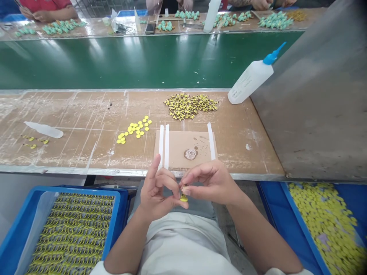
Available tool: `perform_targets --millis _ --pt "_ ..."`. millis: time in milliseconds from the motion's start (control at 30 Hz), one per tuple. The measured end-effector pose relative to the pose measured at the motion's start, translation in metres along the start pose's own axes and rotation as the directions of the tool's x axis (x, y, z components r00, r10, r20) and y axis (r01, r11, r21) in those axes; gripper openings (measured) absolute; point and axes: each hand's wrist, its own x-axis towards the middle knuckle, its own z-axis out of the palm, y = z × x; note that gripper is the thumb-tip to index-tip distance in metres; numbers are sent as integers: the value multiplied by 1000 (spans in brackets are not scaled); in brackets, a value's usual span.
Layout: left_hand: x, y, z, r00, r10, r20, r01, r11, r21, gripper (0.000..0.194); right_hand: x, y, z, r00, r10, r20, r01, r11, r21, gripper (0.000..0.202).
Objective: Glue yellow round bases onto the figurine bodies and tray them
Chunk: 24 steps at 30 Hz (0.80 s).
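Note:
Over my lap, just off the table's front edge, both hands meet at a small yellow disc [184, 198]. My left hand [160, 191] pinches the disc between thumb and fingertips. My right hand [210, 181] closes its thumb and forefinger on a tiny dark piece on top of the disc, mostly covered by the fingers. Beyond the hands lies a taped cardboard sheet [180, 143] with a whitish wet blob [190, 154] on it. Loose yellow discs [138, 128] are scattered to its left. A heap of small yellow-and-brown pieces [189, 107] sits behind it.
A white squeeze bottle [249, 82] with a blue nozzle leans against a metal panel [315, 95]. Blue trays with rows of finished-looking pieces [71, 229] and yellow discs [329, 225] flank me. A green belt [114, 61] separates me from co-workers' hands and turquoise pieces [276, 20].

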Motion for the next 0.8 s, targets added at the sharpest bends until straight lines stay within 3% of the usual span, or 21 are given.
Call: perform_targets --millis 167,300,500,600,667,800 --pt "1 -2 1 1000 -20 -21 19 999 -39 105 0 2 3 999 29 -38 -27 998 52 18" --pt "2 -4 1 996 -63 -64 58 995 -86 103 1 6 11 991 7 -132 2 997 72 21" --pt "5 -2 1 991 -78 -109 62 989 -137 99 -2 7 17 966 -157 -204 137 985 -109 19" --pt "6 -1 0 991 -68 -114 52 989 -138 96 -6 2 13 929 -341 -142 290 912 -290 19" --pt "5 -2 -1 991 -64 -121 46 989 -141 98 -10 -3 11 894 -446 -39 397 831 -390 21" --pt "1 -3 -1 989 -76 -127 55 985 -164 99 -14 -10 12 849 -508 146 508 708 -491 21"
